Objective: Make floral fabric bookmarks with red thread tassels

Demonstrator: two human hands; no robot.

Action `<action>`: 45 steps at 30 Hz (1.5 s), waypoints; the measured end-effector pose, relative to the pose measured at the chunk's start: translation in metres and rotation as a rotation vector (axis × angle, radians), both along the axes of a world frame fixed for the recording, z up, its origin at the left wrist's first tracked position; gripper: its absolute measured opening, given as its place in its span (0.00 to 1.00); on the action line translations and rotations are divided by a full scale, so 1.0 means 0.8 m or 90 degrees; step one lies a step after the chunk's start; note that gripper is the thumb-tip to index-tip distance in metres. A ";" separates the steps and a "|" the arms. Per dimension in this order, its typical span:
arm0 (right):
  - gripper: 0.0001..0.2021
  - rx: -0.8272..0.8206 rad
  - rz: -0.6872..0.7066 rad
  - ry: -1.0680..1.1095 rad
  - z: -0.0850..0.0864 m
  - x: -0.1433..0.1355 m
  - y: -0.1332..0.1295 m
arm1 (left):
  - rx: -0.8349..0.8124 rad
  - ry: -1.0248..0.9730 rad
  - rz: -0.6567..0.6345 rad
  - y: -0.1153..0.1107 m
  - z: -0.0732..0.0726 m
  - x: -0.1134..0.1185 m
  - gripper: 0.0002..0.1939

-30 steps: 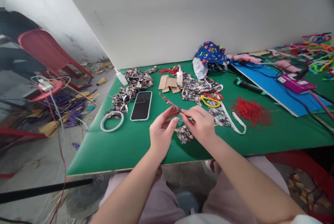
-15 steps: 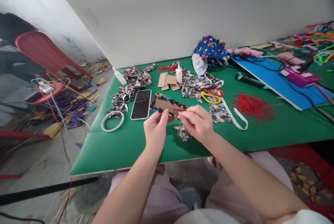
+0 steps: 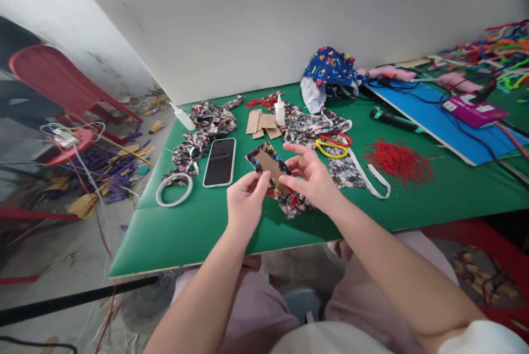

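A small rectangle of brown cardboard (image 3: 270, 162) edged with dark floral fabric is tilted between my hands above the table. My left hand (image 3: 244, 200) pinches its near left side, thumb on the cardboard. At its right edge, my right hand (image 3: 316, 182) has its thumb over the face and the forefinger raised off; the other fingers are partly hidden. A red bit shows on the lower end of the piece. Beneath it lies a floral fabric scrap (image 3: 298, 208), partly covered.
On the green table (image 3: 173, 244) lie a phone (image 3: 220, 162), tape roll (image 3: 159, 194), cardboard pieces (image 3: 253, 121), glue bottles (image 3: 280, 112), yellow-and-red-handled scissors (image 3: 333, 151), floral fabric (image 3: 210, 117) and red threads (image 3: 394, 161). A blue board (image 3: 442, 123) and purple device (image 3: 471, 110) are at right.
The fabric-edged cardboard has turned clockwise, its right end now lower and nearer me. My right forefinger has lifted, and that hand's fingers have spread from a pinch.
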State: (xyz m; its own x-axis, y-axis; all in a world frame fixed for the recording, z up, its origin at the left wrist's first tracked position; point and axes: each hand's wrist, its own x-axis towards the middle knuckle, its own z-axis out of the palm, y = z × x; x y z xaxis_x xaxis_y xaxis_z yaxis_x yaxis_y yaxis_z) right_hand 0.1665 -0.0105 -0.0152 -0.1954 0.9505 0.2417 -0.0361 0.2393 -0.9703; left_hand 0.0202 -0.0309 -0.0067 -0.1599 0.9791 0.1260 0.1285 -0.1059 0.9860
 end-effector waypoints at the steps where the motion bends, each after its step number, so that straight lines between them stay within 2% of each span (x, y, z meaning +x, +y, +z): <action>1: 0.27 -0.005 0.005 0.001 0.001 0.000 -0.001 | 0.000 0.000 -0.002 0.000 0.000 0.000 0.10; 7: 0.27 -0.064 0.053 0.074 0.005 0.000 -0.003 | 0.018 0.076 -0.048 -0.001 0.005 0.000 0.11; 11: 0.28 -0.098 0.096 0.118 0.004 0.002 -0.001 | 0.012 0.096 -0.047 -0.001 0.006 0.001 0.11; 13: 0.32 -0.108 0.124 0.108 0.003 0.004 -0.001 | 0.009 0.105 -0.043 -0.001 0.006 0.000 0.12; 16: 0.37 -0.101 0.114 0.062 0.002 0.005 -0.003 | 0.009 0.111 -0.047 0.000 0.005 -0.002 0.13; 18: 0.35 -0.096 0.100 0.050 0.001 0.005 -0.004 | 0.004 0.107 -0.053 0.001 0.005 -0.002 0.12; 22: 0.30 -0.122 0.130 0.065 -0.002 0.005 -0.004 | -0.025 0.129 -0.088 0.000 0.006 -0.001 0.12; 25: 0.34 -0.148 0.155 0.087 -0.002 0.005 -0.004 | -0.036 0.144 -0.129 -0.001 0.005 -0.002 0.12; 28: 0.38 -0.155 0.166 0.101 -0.002 0.004 -0.003 | -0.049 0.104 -0.147 -0.001 0.001 -0.002 0.12; 30: 0.37 -0.146 0.131 0.115 -0.003 0.002 -0.001 | -0.064 0.036 -0.162 -0.001 -0.004 0.000 0.14; 33: 0.31 -0.139 0.023 0.158 -0.005 0.000 0.001 | -0.101 -0.125 -0.222 -0.004 -0.012 0.012 0.17; 34: 0.29 -0.137 -0.016 0.175 -0.005 0.000 0.002 | -0.118 -0.176 -0.249 -0.006 -0.014 0.017 0.21; 37: 0.22 -0.140 -0.087 0.222 -0.004 -0.001 0.003 | -0.168 -0.287 -0.316 -0.011 -0.018 0.030 0.41; 39: 0.19 -0.149 -0.102 0.246 -0.001 -0.001 0.004 | -0.199 -0.302 -0.328 -0.012 -0.019 0.032 0.44; 41: 0.15 -0.163 -0.120 0.258 0.000 -0.001 0.005 | -0.216 -0.284 -0.322 -0.011 -0.019 0.030 0.41; 45: 0.12 -0.202 -0.215 0.237 -0.003 0.008 0.013 | -0.236 -0.195 -0.305 -0.003 -0.017 0.014 0.39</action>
